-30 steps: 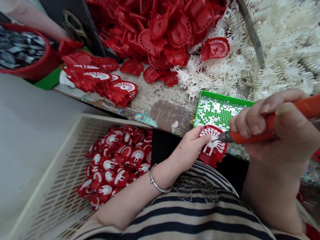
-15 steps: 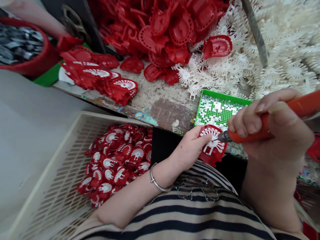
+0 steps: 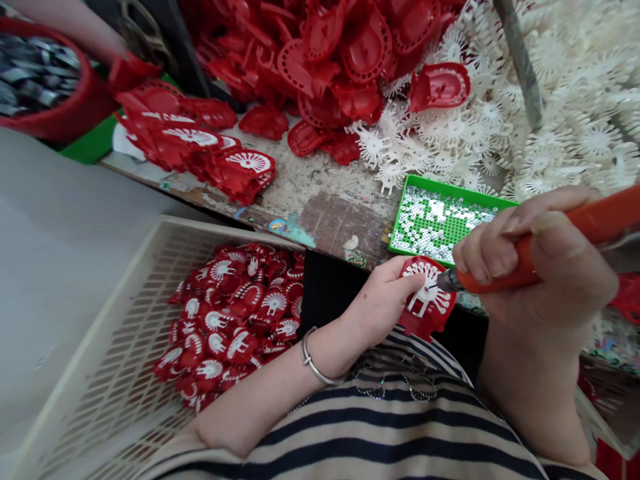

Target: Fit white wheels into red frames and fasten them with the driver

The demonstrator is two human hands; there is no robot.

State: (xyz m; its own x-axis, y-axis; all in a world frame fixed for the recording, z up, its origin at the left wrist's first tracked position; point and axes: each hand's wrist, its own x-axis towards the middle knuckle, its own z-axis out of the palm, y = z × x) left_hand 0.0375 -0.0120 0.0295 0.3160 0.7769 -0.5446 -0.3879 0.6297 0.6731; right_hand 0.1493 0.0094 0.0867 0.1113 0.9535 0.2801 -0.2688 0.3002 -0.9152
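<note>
My left hand grips a red plastic shell by its left side, its thumb lying over the white spoked plastic piece set in it. In my closed right hand is an orange power screwdriver, held nearly level. Its dark tip points left at the middle of the white piece; whether it touches is hard to see. Just beyond both hands lies a green tray with many small shiny washers.
Heaped red shells and white spoked pieces cover the back of the worn bench. A cream crate at lower left holds assembled red-and-white parts. Another person's arm reaches past a red tub of metal pieces.
The held shell and the screwdriver tip sit slightly lower in view, and more of the green tray shows. Both hands keep the same grip.
</note>
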